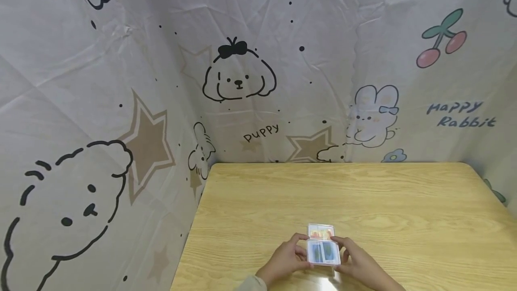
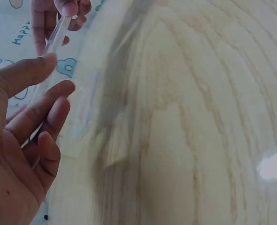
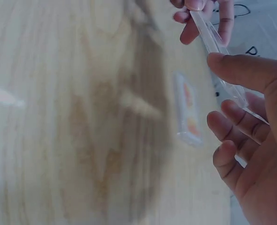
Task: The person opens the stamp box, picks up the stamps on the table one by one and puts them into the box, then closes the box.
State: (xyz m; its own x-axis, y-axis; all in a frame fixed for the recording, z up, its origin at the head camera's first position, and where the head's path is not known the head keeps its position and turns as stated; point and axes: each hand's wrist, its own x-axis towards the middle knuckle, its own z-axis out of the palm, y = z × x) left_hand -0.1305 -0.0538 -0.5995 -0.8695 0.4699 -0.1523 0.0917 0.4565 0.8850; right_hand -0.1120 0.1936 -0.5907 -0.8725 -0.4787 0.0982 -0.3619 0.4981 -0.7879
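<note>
Between both hands is a thin, clear plastic case (image 1: pixel 323 253) with blue-green pictures in it, raised off the table. The left hand (image 1: pixel 284 257) pinches its left side between thumb and fingers. At its right side the right hand (image 1: pixel 359 263) grips the edge in the same way. Both wrist views show the case (image 2: pixel 59 35) nearly edge-on, each thumb pressing on it. A second flat clear case (image 1: pixel 320 232) with orange-red pictures lies just beyond the held one. In the right wrist view this orange case (image 3: pixel 188 110) rests on the table, apart from the fingers.
The wood-grain table (image 1: pixel 250 205) has rounded far corners. A pale curtain (image 1: pixel 258 8) printed with animals and stars hangs behind it and along the left. Light glares off the tabletop near the front edge.
</note>
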